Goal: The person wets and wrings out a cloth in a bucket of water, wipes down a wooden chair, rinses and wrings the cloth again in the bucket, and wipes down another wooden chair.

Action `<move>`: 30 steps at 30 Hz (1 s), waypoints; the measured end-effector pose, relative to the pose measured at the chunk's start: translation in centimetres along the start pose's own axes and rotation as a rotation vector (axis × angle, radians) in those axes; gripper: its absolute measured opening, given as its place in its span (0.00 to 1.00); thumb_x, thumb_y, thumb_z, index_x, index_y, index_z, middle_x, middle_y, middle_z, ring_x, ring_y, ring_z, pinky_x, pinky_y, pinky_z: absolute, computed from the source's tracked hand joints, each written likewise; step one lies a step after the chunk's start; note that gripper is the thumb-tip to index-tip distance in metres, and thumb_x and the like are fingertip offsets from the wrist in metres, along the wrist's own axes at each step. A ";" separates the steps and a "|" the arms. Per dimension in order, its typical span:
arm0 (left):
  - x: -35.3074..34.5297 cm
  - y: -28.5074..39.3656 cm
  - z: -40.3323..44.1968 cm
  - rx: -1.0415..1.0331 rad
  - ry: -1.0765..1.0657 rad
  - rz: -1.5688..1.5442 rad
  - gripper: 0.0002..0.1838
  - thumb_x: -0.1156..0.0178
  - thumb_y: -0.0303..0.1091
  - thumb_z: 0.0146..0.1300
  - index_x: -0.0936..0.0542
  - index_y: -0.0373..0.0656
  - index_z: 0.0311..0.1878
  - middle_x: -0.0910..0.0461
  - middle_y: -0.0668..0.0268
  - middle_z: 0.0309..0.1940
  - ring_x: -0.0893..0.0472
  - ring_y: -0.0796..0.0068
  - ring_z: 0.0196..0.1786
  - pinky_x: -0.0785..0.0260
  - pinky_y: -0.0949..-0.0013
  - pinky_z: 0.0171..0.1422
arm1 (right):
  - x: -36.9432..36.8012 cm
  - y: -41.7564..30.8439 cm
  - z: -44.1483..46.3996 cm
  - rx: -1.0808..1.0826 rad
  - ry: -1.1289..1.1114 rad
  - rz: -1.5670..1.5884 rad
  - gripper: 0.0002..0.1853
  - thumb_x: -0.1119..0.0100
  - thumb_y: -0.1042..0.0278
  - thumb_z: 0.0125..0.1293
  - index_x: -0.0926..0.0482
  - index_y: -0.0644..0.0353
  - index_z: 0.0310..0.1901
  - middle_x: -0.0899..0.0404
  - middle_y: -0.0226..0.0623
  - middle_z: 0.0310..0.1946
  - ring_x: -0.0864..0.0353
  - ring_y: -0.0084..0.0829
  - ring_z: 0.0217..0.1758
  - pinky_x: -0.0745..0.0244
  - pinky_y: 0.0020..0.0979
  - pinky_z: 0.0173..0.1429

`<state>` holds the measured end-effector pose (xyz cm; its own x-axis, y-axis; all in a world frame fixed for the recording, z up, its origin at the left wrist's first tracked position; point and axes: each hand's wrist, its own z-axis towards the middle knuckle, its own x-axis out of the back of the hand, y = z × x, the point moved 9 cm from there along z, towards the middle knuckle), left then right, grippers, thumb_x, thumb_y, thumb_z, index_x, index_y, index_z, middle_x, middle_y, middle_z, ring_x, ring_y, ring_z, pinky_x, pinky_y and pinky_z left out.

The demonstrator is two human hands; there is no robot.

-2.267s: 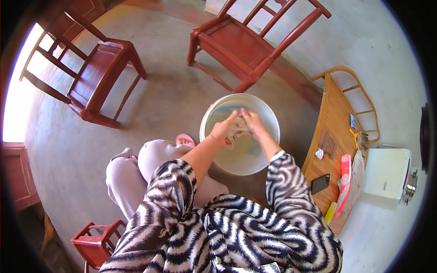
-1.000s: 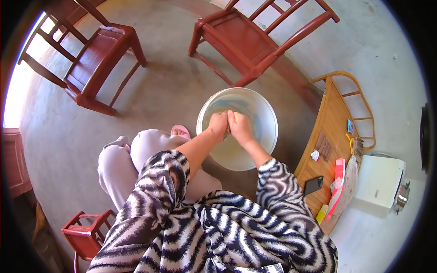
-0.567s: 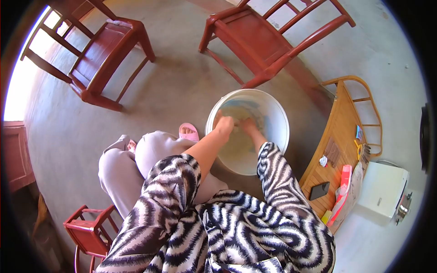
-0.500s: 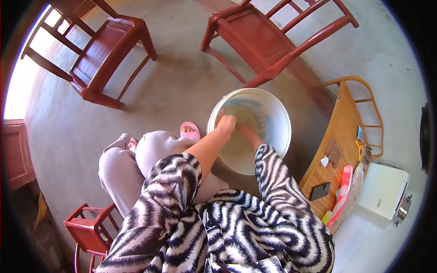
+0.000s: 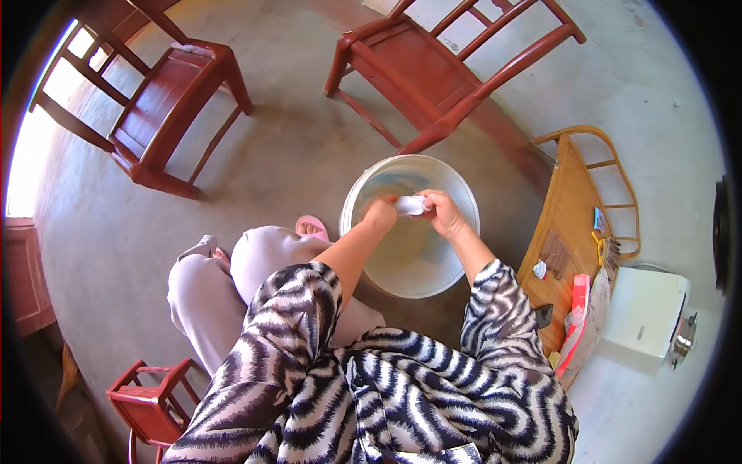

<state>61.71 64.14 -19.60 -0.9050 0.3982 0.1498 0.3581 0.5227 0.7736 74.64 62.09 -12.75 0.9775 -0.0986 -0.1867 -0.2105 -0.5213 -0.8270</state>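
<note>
Above the mouth of a white bucket [image 5: 461, 267], my left hand [image 5: 381, 212] and my right hand [image 5: 440, 212] are raised close together. Between them stretches a small bunched white cloth [image 5: 410, 205], its exact kind too small to make out. The fingers of my left hand are closed at the cloth's left end. On its right end, my right thumb and fingers grip. Cloudy water [image 5: 402, 251] shows low in the bucket, beneath both hands.
Two red wooden chairs [image 5: 182, 100] [image 5: 413, 73] stand beyond the bucket. A bamboo bench [image 5: 564, 201] on the right holds a phone [image 5: 543, 315], a red-and-white bag [image 5: 576, 309] and small items. Behind it is a white box [image 5: 645, 313]; a small red stool [image 5: 143, 402] sits lower left.
Both hands have come up from inside the bucket, bringing the white cloth into sight between them. My right forearm has swung outward to the right.
</note>
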 end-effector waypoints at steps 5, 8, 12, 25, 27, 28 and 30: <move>-0.1 2.3 -1.8 -0.037 -0.085 -0.083 0.12 0.48 0.33 0.59 0.23 0.37 0.42 0.24 0.63 0.32 0.27 0.75 0.34 0.35 0.71 0.38 | 1.6 -1.4 -1.1 0.005 0.147 0.197 0.06 0.55 0.69 0.50 0.28 0.60 0.24 0.25 0.34 0.23 0.25 0.27 0.25 0.28 0.29 0.30; 1.1 3.9 -2.7 -0.082 -0.038 -0.416 0.11 0.47 0.37 0.59 0.23 0.39 0.38 0.24 0.65 0.27 0.27 0.74 0.30 0.34 0.69 0.36 | 2.7 -0.7 -0.8 -0.002 0.336 0.080 0.07 0.56 0.68 0.52 0.28 0.59 0.27 0.25 0.33 0.23 0.27 0.25 0.22 0.30 0.27 0.24; 1.4 4.9 -3.2 -0.116 -0.052 -0.508 0.13 0.48 0.38 0.62 0.24 0.36 0.34 0.28 0.68 0.23 0.31 0.79 0.27 0.38 0.73 0.31 | 1.2 -2.0 -1.1 0.123 0.428 -0.050 0.07 0.59 0.70 0.53 0.28 0.58 0.26 0.30 0.30 0.17 0.31 0.22 0.17 0.35 0.25 0.18; 0.6 4.7 -3.5 0.008 -0.084 -0.871 0.16 0.53 0.42 0.67 0.25 0.37 0.38 0.26 0.67 0.25 0.30 0.79 0.25 0.38 0.73 0.29 | -5.1 -6.0 -1.4 0.493 0.500 -0.992 0.20 0.53 0.57 0.65 0.27 0.64 0.22 0.27 0.52 0.19 0.27 0.53 0.24 0.34 0.43 0.28; 0.4 4.4 -3.7 0.025 -0.218 -0.555 0.16 0.53 0.41 0.67 0.25 0.37 0.39 0.24 0.65 0.28 0.28 0.77 0.29 0.34 0.72 0.33 | -4.3 -5.6 -0.1 0.312 0.535 -0.912 0.18 0.53 0.59 0.65 0.26 0.64 0.24 0.26 0.53 0.22 0.27 0.53 0.26 0.34 0.42 0.29; 0.8 4.1 -3.5 0.024 -0.189 -0.630 0.15 0.53 0.40 0.67 0.26 0.36 0.39 0.24 0.64 0.30 0.27 0.75 0.30 0.33 0.71 0.35 | -5.9 -6.0 -0.4 0.463 0.539 -0.980 0.19 0.55 0.58 0.65 0.26 0.63 0.22 0.26 0.53 0.20 0.27 0.53 0.25 0.34 0.45 0.28; 1.0 3.9 -3.5 0.018 -0.118 -0.728 0.17 0.54 0.40 0.67 0.25 0.34 0.40 0.24 0.65 0.29 0.28 0.76 0.28 0.35 0.71 0.33 | -8.4 -6.8 -2.4 0.641 0.506 -1.036 0.21 0.56 0.57 0.66 0.27 0.63 0.21 0.27 0.53 0.20 0.27 0.54 0.24 0.34 0.47 0.28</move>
<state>61.37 63.96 -14.31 -0.8846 0.0239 -0.4658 -0.3192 0.6972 0.6419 67.90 64.39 -4.27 0.5577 -0.2759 0.7828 0.8009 -0.0690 -0.5949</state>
